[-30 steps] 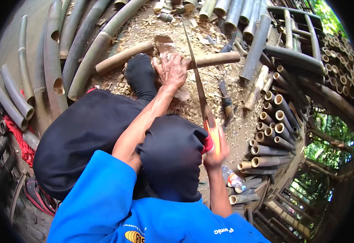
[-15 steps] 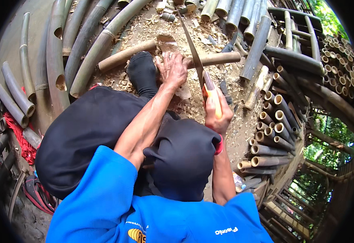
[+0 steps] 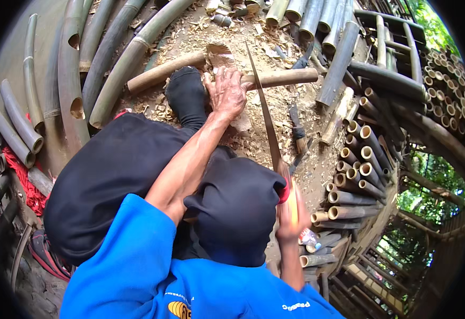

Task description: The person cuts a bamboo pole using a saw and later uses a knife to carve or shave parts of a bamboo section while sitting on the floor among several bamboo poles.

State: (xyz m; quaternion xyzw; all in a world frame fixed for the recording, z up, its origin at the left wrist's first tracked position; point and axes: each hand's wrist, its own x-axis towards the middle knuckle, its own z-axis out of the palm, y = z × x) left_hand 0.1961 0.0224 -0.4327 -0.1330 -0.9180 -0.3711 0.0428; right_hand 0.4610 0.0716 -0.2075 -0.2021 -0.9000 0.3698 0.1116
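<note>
A brown bamboo pole (image 3: pixel 291 77) lies crosswise in front of me, partly over a wooden block (image 3: pixel 220 54). My left hand (image 3: pixel 226 94) is closed over the pole's middle, pressing it down beside my black-socked foot (image 3: pixel 185 98). To the right, my right hand (image 3: pixel 293 215) grips the yellow handle of a hand saw (image 3: pixel 267 119) and is blurred by motion. The long narrow blade points away from me and crosses the pole just right of my left hand. Where its teeth meet the bamboo is too small to make out.
Wood shavings (image 3: pixel 190 40) cover the ground. Long bamboo poles (image 3: pixel 128 58) lie at the left, and short cut bamboo tubes (image 3: pixel 368 154) are piled at the right. A dark blade-like tool (image 3: pixel 297 130) lies right of the saw. A bamboo rack (image 3: pixel 384 80) stands far right.
My right hand has drawn the saw back toward me, so the handle sits lower and more of the blade shows on my side of the pole. My left hand keeps its hold.
</note>
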